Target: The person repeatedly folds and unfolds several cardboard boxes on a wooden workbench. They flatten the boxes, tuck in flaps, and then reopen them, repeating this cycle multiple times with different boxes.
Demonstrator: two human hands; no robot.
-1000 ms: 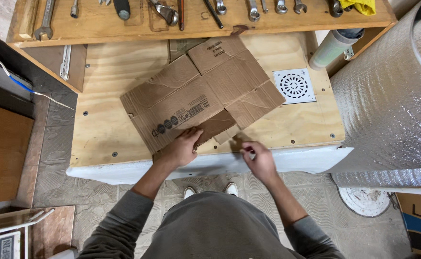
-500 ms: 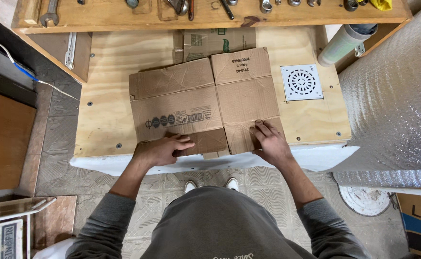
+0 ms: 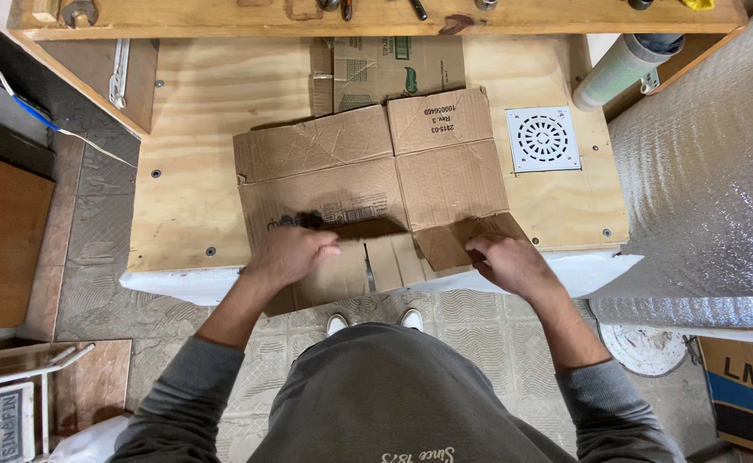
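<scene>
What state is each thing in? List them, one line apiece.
Cardboard box: flattened on the workbench, near flaps folded up at the front edge.
Left hand: pressing on the left flap.
Right hand: gripping the right flap.
Workbench: plywood top, screwed down.
Vent grille: lying flat on the bench.
White tube: leaning at the bench corner.

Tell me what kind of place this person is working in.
Probably a home workshop or garage: a plywood workbench, hand tools on a wooden shelf behind it, and a big roll of bubble wrap beside the flattened cardboard box being handled.
</scene>
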